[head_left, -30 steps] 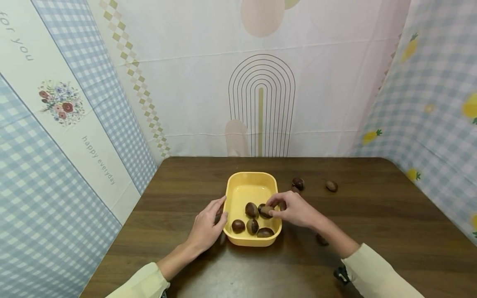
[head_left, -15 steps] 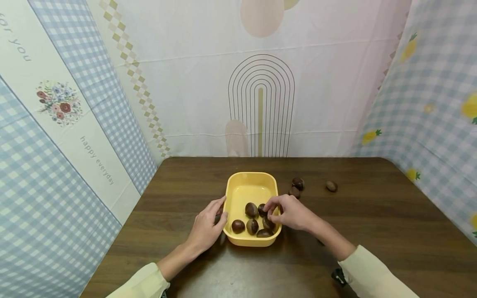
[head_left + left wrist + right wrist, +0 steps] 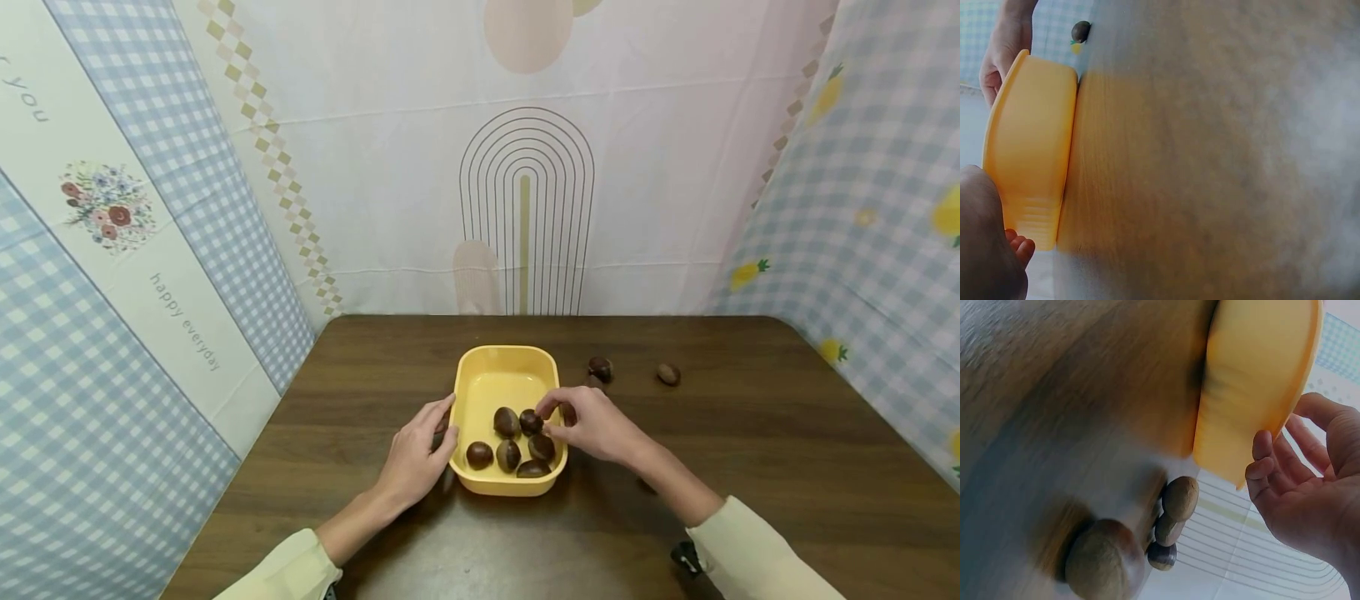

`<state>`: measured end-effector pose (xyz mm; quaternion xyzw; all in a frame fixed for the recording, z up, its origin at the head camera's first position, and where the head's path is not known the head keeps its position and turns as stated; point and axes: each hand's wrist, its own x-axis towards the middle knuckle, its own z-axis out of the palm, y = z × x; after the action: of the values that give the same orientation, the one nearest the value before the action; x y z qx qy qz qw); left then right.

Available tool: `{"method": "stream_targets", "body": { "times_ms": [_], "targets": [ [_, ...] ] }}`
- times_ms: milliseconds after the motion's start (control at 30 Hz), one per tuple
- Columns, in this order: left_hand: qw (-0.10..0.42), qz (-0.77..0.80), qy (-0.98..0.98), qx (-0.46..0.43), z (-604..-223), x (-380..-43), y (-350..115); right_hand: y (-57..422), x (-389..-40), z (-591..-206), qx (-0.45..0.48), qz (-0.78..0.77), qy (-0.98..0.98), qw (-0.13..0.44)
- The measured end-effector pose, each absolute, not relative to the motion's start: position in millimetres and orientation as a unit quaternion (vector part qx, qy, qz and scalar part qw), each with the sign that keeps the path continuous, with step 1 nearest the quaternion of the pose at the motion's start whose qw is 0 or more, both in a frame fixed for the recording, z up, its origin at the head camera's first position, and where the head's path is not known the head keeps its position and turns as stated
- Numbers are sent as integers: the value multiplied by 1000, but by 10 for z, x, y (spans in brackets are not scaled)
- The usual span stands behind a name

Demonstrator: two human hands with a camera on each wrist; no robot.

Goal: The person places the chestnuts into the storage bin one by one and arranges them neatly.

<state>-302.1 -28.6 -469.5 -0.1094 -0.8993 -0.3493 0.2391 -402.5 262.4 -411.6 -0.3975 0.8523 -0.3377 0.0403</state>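
A glossy, rounded chestnut [image 3: 542,448] has settled in the smooth-walled tub [image 3: 491,396].

So the yellow box [image 3: 498,486] is open-topped with rounded corners, sitting upright on the brown tabletop [image 3: 375,367], left hand [image 3: 416,454] touching its left side. I count six chestnuts [image 3: 506,422] in it, dark brown and kinda glossy, some with paler patches, all bunched in the near half. Right hand [image 3: 596,423] is over the right rim, fingertips right by one of them. More loose chestnuts [image 3: 668,374] lie outside to the right, some partly hidden.
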Motion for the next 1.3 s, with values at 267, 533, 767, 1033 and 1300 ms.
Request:
{"method": "stream_targets", "body": {
  "times_ms": [267, 533, 767, 1033, 1300],
  "targets": [
    [235, -355, -898, -114, -4684, -2990, -309, 2765, -4020, -4056, -369, -373, 850, 36],
    [237, -348, -899, -125, -4733, -2949, -285, 3011, -3974, -4071, -337, -390, 857, 14],
    [227, -349, -900, -131, -4754, -2907, -250, 3295, -3873, -4156, -314, -395, 863, 6],
    [232, -346, -900, -127, -4736, -2940, -198, 3639, -3874, -4288, -300, -397, 867, 23],
    [231, -346, -901, -122, -4750, -2976, -147, 3891, -3850, -4406, -300, -413, 857, 76]
  ]
}}
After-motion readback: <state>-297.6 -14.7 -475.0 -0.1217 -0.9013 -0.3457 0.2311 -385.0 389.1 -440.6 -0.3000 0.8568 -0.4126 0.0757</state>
